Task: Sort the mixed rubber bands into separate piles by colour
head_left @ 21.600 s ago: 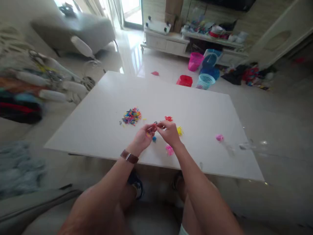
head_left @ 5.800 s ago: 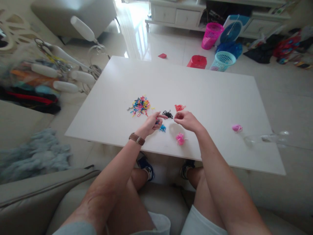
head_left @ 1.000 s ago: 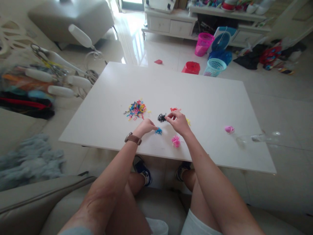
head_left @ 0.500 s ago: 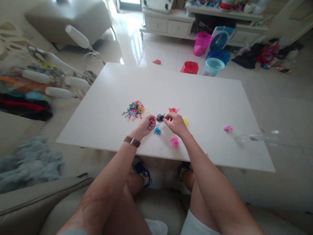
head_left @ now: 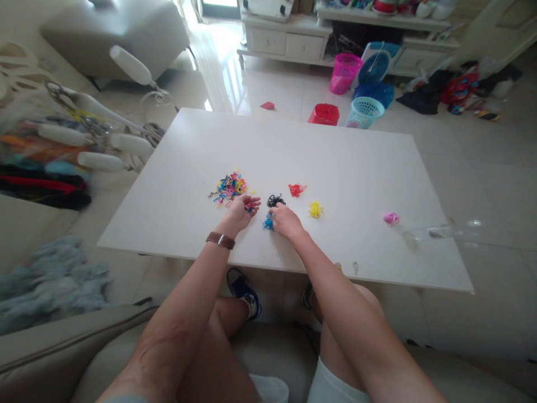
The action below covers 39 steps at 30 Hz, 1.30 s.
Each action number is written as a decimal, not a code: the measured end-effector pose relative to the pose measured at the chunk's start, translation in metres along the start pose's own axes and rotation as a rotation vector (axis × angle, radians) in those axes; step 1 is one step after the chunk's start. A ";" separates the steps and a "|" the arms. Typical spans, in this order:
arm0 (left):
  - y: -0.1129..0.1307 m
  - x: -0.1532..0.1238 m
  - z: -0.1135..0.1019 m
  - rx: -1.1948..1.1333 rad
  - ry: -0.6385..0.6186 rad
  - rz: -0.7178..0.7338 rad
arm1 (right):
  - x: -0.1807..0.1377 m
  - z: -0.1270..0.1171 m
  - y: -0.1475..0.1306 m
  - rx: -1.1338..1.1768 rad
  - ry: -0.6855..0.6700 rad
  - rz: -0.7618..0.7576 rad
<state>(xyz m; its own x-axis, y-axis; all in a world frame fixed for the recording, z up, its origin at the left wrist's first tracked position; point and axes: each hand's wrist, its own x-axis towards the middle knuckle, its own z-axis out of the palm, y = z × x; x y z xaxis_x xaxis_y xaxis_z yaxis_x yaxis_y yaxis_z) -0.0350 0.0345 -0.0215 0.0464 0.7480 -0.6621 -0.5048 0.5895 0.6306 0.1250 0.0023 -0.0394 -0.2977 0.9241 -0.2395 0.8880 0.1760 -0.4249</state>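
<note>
Sorting by colour, seemingly: left hand (head_left: 241, 214), loosely spread, cups mixed rubber bands (head_left: 250, 207); right hand (head_left: 286, 219), apart, at blue pile (head_left: 267, 224) on table (head_left: 356, 173), grip unclear. Next likely calls for single-band pinch.

Daylight came from the far glass door (head_left: 220, 3), leaving streaky glare across the glossy floor tiles (head_left: 218, 73), while the near sofa (head_left: 75, 341) sat dim. Wide-angle distortion stretched the edges, smearing the fluffy grey heap (head_left: 59, 274).
</note>
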 end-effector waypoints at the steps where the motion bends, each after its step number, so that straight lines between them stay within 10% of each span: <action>1: 0.003 -0.002 -0.001 -0.044 0.003 -0.006 | 0.002 0.002 0.000 0.000 0.001 0.005; 14: 0.012 -0.017 -0.003 -0.245 -0.046 -0.013 | 0.006 0.004 0.002 0.060 -0.056 -0.035; 25: 0.007 -0.018 -0.001 -0.257 -0.124 -0.027 | 0.005 -0.019 -0.007 0.339 0.429 -0.111; 31: -0.006 -0.017 0.008 -0.188 -0.179 -0.008 | 0.001 -0.022 -0.013 0.450 0.335 -0.283; 39: -0.008 -0.020 0.012 -0.265 -0.138 -0.078 | 0.007 -0.030 0.007 0.623 0.510 -0.024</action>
<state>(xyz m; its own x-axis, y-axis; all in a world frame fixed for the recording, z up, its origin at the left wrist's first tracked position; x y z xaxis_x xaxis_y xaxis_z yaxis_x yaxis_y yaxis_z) -0.0219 0.0185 -0.0081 0.2018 0.7487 -0.6315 -0.7017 0.5603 0.4400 0.1400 0.0200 -0.0183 0.0161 0.9900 0.1402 0.4798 0.1154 -0.8698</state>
